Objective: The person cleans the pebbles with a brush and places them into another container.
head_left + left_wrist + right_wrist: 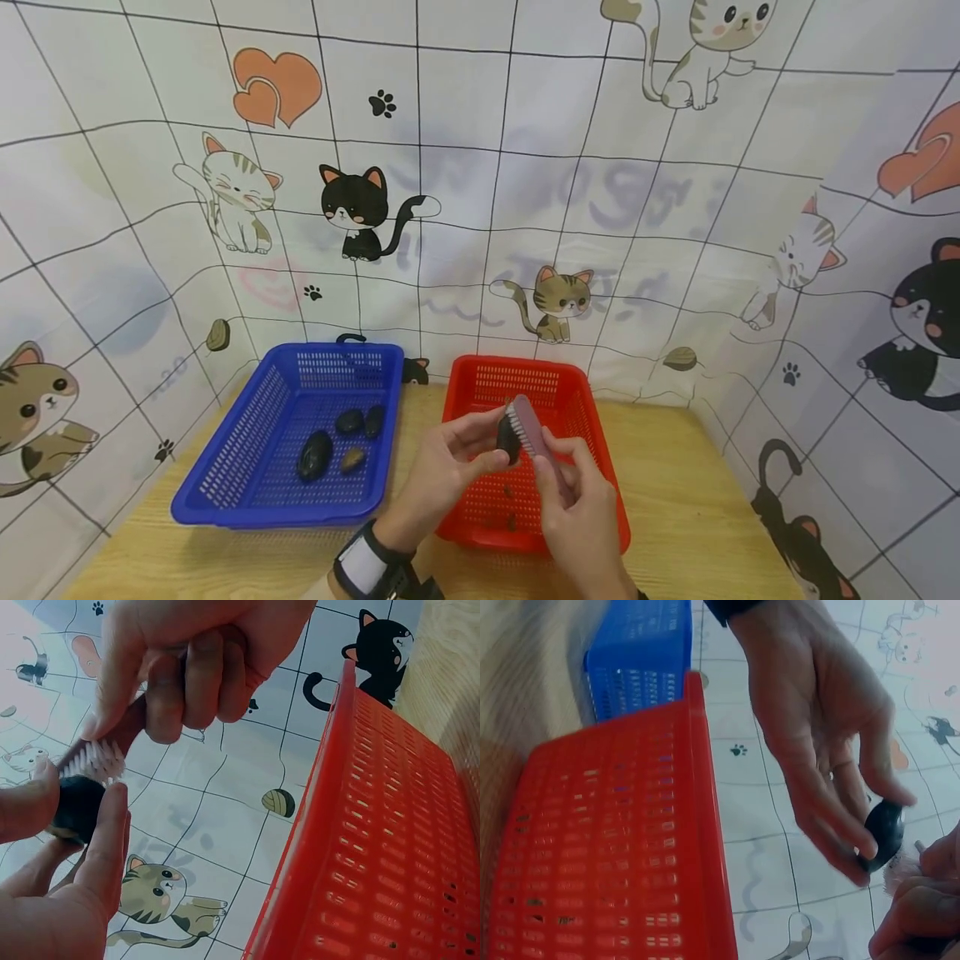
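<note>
Above the red basket [461, 392], my left hand [442, 475] pinches a dark, smooth stone [507, 439] between thumb and fingers. My right hand [581, 508] grips the handle of a mauve brush [534, 429], its white bristles against the stone's side. In the left wrist view the bristles [97, 761] meet the top of the stone [79, 806], and the right hand's fingers curl round the handle. From the right wrist, the stone [885, 832] shows held at the left hand's fingertips, while the brush is mostly hidden behind the right hand.
To the left stands a blue basket [225, 450] holding several stones, among them a large black one [315, 456] and a brownish one [352, 459]. Small dark bits lie in the red basket. Both baskets rest on a wooden table [675, 483] before a cat-patterned sheet [465, 192].
</note>
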A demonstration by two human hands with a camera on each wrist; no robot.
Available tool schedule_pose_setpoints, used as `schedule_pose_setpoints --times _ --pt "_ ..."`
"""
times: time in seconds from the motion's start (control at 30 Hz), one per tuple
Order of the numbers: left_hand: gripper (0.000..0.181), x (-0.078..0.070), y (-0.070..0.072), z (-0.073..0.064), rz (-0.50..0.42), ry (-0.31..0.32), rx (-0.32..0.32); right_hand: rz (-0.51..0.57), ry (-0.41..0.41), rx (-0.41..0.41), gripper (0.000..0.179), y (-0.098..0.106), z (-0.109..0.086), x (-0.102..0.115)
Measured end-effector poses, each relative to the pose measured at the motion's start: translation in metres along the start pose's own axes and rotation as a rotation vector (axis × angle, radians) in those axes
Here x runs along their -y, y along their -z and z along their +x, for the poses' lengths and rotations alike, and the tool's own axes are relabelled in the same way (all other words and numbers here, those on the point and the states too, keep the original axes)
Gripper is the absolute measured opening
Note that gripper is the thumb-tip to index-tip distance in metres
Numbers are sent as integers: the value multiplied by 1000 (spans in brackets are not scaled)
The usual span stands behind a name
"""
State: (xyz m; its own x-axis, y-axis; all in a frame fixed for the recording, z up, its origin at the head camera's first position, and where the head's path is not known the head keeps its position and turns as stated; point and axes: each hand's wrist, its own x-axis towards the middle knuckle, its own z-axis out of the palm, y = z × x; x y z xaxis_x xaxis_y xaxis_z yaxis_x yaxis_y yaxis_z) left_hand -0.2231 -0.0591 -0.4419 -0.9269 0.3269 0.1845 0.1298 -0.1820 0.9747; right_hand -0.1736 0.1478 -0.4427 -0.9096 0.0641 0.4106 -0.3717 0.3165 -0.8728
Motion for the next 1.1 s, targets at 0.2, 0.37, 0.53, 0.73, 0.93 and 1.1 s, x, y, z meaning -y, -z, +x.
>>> schedule_pose_setpoints --times 0.2,0.37,0.53,0.73,0.93,1.1 --pt "64 -2 0 -1 -60 -7 1 -1 -3 13 28 4 3 -4" --pt "64 -4 6 0 -64 -9 -85 8 -65 65 27 1 0 -3" --pt "62 0 6 2 7 -13 -128 -2 -34 63 30 -3 -6 3" --pt "58 4 -3 3 187 -64 -66 -122 76 -65 37 -2 -5 1" --pt "60 1 -2 2 125 -60 -66 -158 3 -36 33 3 0 0" --pt "61 1 3 3 52 -6 -130 -110 14 35 28 3 -2 -1"
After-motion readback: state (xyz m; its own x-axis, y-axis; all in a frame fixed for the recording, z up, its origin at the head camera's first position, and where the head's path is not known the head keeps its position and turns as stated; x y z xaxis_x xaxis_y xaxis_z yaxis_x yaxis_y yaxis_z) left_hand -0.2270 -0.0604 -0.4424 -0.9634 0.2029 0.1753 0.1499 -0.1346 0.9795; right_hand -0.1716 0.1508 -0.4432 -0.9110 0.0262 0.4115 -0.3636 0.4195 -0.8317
